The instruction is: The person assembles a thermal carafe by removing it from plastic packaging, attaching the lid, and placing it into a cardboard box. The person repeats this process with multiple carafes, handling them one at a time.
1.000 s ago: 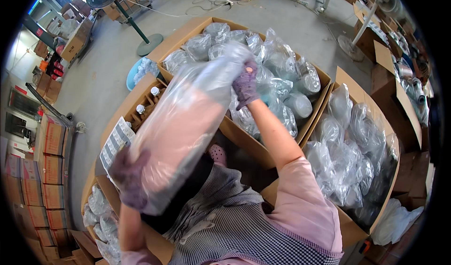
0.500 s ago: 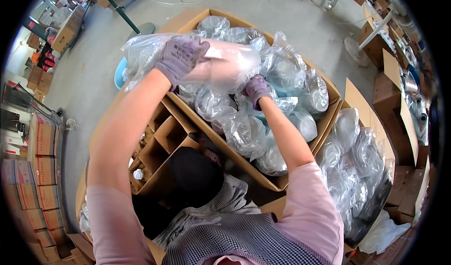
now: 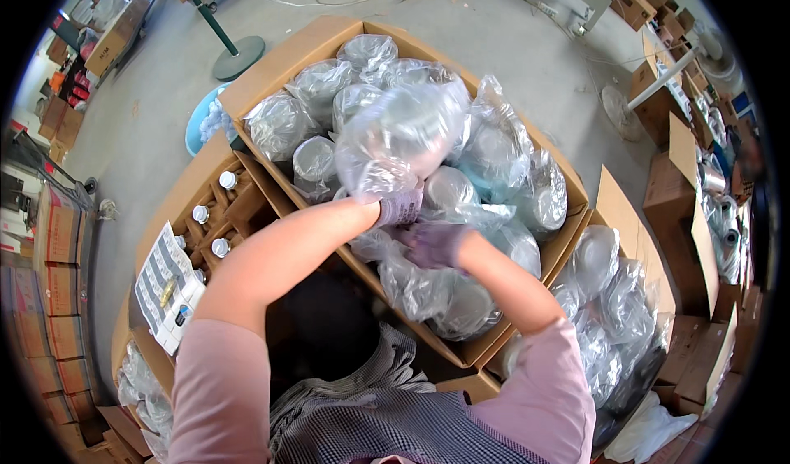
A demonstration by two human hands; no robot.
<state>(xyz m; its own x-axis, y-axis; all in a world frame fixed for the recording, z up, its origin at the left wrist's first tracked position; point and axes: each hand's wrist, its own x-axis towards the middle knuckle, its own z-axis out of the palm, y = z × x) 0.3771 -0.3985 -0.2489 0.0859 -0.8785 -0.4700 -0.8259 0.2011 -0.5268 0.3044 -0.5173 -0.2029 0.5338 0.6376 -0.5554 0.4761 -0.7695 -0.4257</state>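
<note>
A clear plastic-wrapped cylinder (image 3: 403,130), blurred by motion, tilts over the large open carton (image 3: 514,338) with its round end upward. Against its lower end is my left hand (image 3: 401,207) in a purple-grey glove, closed on the wrapping; its fingertips are hidden. My right hand (image 3: 436,246), gloved alike and slightly blurred, sits just below, fingers curled in among the plastic film; what they grip is hidden. Around both hands, several bagged round containers (image 3: 315,159) fill the carton, some with a bluish tint.
To the left, a divided carton (image 3: 247,176) holds white-capped bottles (image 3: 220,247), with a printed sheet (image 3: 164,287) on its edge. Another carton of bagged containers (image 3: 597,254) stands at right. Beyond are a blue basin (image 3: 197,126) and a fan stand (image 3: 239,58).
The wrapped cylinder has swung from lying sideways to tilting end-up. My left hand has come down and right toward my right hand, which has moved slightly nearer me. The bottles now show more.
</note>
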